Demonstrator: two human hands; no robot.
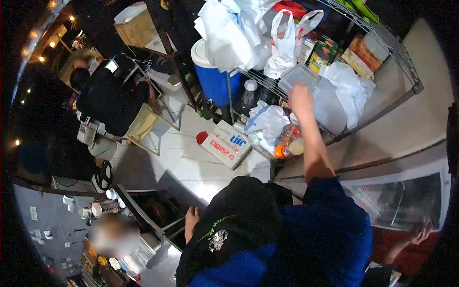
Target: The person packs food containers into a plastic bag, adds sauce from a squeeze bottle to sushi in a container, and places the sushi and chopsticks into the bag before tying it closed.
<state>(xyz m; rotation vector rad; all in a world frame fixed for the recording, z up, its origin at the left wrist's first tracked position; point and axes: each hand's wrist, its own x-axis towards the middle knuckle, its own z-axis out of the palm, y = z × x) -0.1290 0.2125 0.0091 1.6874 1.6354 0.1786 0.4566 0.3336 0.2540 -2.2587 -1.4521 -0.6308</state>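
Note:
My right hand [301, 101] reaches up to the wire shelf, its fingers closed at the near edge of a clear plastic container [297, 79]. Just behind the container stands a can with a yellow label [319, 59]. White plastic bags [351, 88] lie to its right, and a knotted white bag [282, 45] sits to its left. My left hand [191, 223] is low at my side, close to a metal frame [174, 227]. Its fingers are partly visible and loosely bent, with nothing seen in them.
Below the shelf are a bottle with an orange label [288, 141] and a crumpled bag [267, 122]. A white carton [226, 144] lies on the tiled floor near a blue drinks cooler [215, 79]. People sit or stand at left. Another hand [420, 234] shows at lower right.

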